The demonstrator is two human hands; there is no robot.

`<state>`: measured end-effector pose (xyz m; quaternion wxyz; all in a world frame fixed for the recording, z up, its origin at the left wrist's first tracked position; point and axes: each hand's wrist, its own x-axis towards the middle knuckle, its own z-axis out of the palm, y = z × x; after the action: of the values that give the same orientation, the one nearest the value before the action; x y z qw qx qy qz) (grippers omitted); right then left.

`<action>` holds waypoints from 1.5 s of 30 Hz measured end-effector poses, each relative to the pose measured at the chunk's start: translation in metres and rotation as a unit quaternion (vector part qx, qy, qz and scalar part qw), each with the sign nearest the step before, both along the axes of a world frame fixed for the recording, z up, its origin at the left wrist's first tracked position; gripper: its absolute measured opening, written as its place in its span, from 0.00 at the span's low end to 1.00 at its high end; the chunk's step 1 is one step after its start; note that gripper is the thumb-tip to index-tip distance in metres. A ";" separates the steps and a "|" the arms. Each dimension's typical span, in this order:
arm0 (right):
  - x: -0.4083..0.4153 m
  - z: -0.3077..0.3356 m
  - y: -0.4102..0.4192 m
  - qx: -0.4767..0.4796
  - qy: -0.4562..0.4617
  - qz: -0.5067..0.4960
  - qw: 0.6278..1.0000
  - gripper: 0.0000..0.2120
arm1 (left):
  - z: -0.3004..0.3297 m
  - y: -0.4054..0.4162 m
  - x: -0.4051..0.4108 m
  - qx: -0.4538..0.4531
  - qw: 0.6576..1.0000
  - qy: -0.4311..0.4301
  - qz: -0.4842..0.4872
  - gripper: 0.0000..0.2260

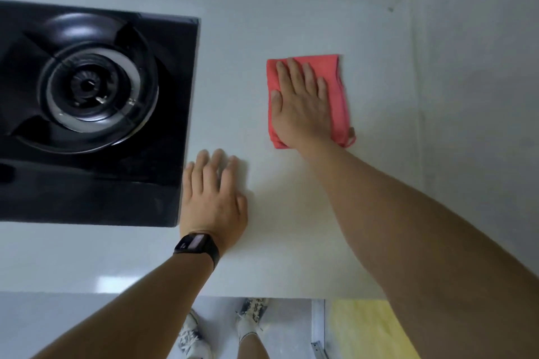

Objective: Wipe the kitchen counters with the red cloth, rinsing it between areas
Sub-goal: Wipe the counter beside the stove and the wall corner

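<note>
Right hand flat on red cloth

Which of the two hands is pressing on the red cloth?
The right hand, flat on the folded red cloth. The left hand, wearing a black wristwatch, rests on the bare white counter.

A: How much of the red cloth showed?
B: Only its edges; the right hand covered its middle.
A: And the gas hob?
B: The left edge cut it off.
</note>
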<state>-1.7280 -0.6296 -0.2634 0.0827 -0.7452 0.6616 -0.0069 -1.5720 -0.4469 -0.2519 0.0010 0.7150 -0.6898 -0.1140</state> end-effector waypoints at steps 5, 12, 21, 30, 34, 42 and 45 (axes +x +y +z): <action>0.017 0.002 -0.082 0.009 -0.010 0.031 0.999 0.29 | -0.004 0.002 0.001 -0.015 1.000 0.014 0.001 0.30; 0.023 0.004 -0.135 -0.004 -0.009 0.076 0.997 0.29 | -0.005 -0.001 0.005 -0.059 0.997 0.058 -0.007 0.26; 0.003 -0.009 -0.140 -0.143 -0.112 0.059 0.982 0.21 | 0.005 -0.185 0.066 -0.137 0.987 0.072 -0.052 0.21; -0.088 0.015 -0.155 -0.272 -0.399 -0.411 0.774 0.20 | -0.017 -0.187 0.080 -0.139 0.980 0.140 -0.041 0.22; -0.087 0.031 -0.199 -0.368 -0.394 -0.396 0.743 0.18 | -0.018 -0.187 0.081 -0.154 0.977 0.141 -0.048 0.22; -0.075 -0.005 -0.214 -0.395 -0.253 -0.340 0.815 0.18 | -0.023 -0.188 0.083 -0.164 0.976 0.128 -0.059 0.21; -0.064 -0.014 -0.212 -0.425 -0.221 -0.309 0.821 0.17 | -0.024 -0.188 0.082 -0.164 0.977 0.126 -0.058 0.21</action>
<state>-1.7920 -0.8414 -0.2770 -0.1050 -0.4414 0.7525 -0.4774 -1.4901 -0.6344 -0.2760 0.1987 0.6439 -0.7335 -0.0888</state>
